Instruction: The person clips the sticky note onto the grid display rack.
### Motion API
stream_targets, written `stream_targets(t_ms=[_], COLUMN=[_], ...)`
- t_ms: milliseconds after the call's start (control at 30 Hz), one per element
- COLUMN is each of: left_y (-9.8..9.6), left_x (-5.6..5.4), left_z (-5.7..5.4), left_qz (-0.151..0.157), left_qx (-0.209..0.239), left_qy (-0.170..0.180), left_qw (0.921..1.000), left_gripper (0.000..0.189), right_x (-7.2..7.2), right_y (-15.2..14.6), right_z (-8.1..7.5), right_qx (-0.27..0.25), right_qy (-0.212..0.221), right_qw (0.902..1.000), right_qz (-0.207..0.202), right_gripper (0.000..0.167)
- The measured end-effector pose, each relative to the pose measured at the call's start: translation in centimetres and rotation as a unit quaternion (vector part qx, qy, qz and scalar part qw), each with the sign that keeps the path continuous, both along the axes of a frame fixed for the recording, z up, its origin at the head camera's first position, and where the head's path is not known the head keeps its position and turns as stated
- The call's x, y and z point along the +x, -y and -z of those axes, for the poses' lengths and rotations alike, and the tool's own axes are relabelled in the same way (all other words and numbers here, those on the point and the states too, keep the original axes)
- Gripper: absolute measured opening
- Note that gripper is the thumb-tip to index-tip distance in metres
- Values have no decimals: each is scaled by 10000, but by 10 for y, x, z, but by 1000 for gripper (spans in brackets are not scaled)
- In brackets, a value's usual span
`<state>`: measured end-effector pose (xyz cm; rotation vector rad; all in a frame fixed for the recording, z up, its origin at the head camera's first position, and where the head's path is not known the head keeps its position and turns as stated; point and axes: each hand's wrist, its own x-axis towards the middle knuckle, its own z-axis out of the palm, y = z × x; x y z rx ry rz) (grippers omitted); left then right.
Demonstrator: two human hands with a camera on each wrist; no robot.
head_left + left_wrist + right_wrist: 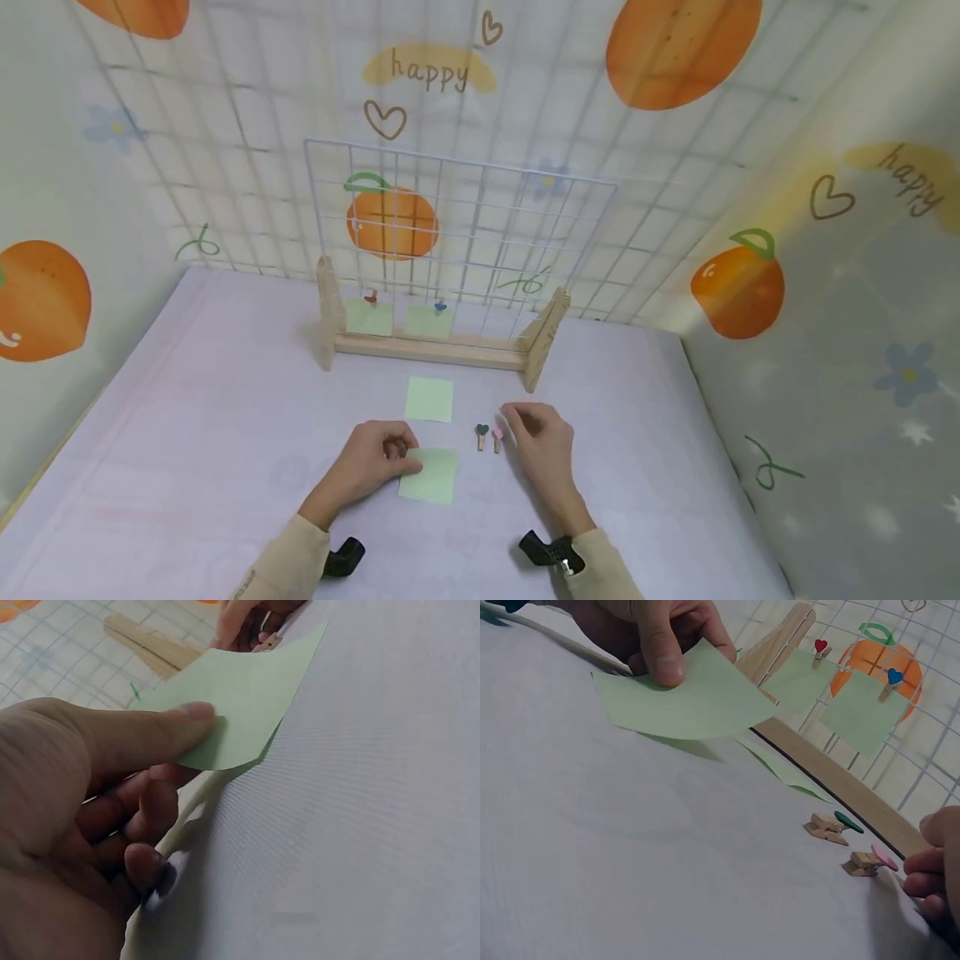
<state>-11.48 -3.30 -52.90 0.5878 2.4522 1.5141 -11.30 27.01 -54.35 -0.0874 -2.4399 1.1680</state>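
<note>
Between thumb and fingers, my left hand (371, 457) pinches the left edge of a pale green paper note (435, 479). The left wrist view shows the thumb flat on top of this note (259, 690), which bends slightly and tilts over the table. A second green note (430, 399) lies just beyond it. My right hand (546, 442) holds nothing, its fingers loosely bent beside two small wooden clothespins. One clothespin (829, 827) bears a green heart; the other clothespin (866, 861), nearer the right fingers, bears a pink heart.
Behind the notes stands a white wire grid (480, 225) in a wooden stand (431, 350). Two green notes hang low on its left, one under a red-heart clothespin (821, 651), one under a blue-heart clothespin (891, 684). Fruit-printed curtains (817, 267) surround the white-covered table (187, 433).
</note>
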Motion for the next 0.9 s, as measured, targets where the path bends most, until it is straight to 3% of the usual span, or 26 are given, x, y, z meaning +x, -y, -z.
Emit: stream_targets(t_ms=[200, 333, 567, 900], left_y=[-1, 0, 3, 0], left_x=[-3, -3, -2, -4], left_z=[1, 4, 7, 9], left_qz=[-185, -343, -458, -471], left_qx=[479, 552, 452, 689], left_qy=[273, 489, 480, 443], left_qw=[9983, 9967, 9968, 9955], left_gripper=[15, 16, 16, 16], right_x=[2, 2, 3, 3], right_y=[-7, -12, -14, -18], right_z=[-5, -7, -10, -9], right_qx=[-292, -158, 44, 332], right_qy=[516, 793, 817, 687], right_qw=[9980, 9947, 9893, 9885], right_qz=[-210, -638, -1207, -1302], right_gripper=[7, 10, 22, 12])
